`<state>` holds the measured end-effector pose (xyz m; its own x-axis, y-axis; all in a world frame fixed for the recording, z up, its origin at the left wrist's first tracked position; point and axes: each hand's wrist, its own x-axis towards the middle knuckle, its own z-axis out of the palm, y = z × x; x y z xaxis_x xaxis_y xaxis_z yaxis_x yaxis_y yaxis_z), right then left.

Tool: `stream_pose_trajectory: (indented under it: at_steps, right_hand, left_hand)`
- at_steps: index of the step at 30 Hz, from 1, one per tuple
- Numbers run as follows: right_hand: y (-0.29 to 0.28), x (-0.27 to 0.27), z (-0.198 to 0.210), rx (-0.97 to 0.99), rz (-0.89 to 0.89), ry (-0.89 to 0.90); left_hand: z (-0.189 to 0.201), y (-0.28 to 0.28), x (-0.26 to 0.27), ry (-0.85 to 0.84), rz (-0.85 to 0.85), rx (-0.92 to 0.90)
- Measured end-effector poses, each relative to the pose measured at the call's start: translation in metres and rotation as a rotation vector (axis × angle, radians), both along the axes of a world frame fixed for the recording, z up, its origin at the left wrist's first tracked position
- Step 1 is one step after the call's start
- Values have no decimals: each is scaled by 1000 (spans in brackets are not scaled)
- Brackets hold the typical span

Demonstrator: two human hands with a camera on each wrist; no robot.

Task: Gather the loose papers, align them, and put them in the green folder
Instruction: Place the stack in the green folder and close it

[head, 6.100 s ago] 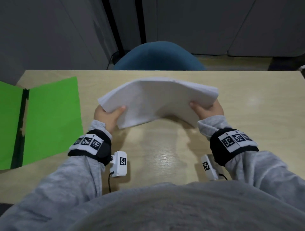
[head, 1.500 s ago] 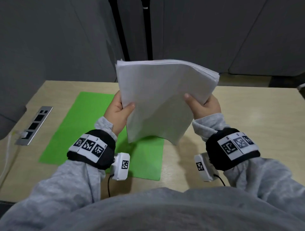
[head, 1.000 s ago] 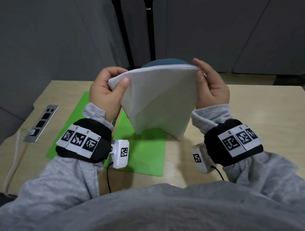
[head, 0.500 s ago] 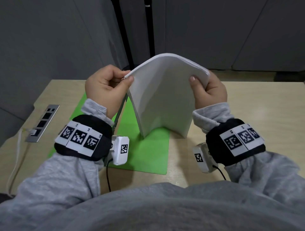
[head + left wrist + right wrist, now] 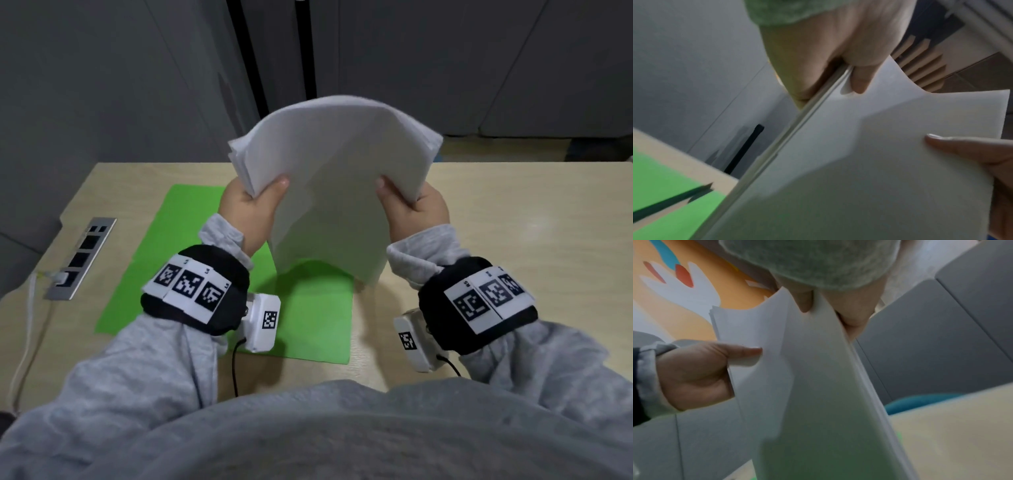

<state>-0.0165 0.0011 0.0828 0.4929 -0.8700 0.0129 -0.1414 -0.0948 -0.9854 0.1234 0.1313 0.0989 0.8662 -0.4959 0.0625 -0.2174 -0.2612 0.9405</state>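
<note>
Head view: down from above, facing the far edge of the pale wooden table [image 5: 513,212]. Wrist views: close, upward, sharing the bent white paper stack [image 5: 342,178].

Matt white paper stack [image 5: 337,171], glossy pale wood-look table [image 5: 513,219].

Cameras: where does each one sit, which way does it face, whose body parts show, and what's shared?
Head: worn on the head, looks down at the paper stack above the green folder; both hands and sleeves show.
Left wrist: looks up along the left hand; right thumb shows.
Right wrist: looks up along the right hand; left hand shows.
All three share the stack.
</note>
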Motion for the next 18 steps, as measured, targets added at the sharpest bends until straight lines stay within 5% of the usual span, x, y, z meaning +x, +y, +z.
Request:
stream_pose_trajectory:
  at_steps: [6, 18]
  right_hand:
    - [-3, 5, -40, 87, 191, 450]
    - [0, 22, -63, 134, 99, 271]
  left_hand:
    - [-44, 3, -1, 129, -22, 222]
    - [-70, 12, 21, 146, 5, 230]
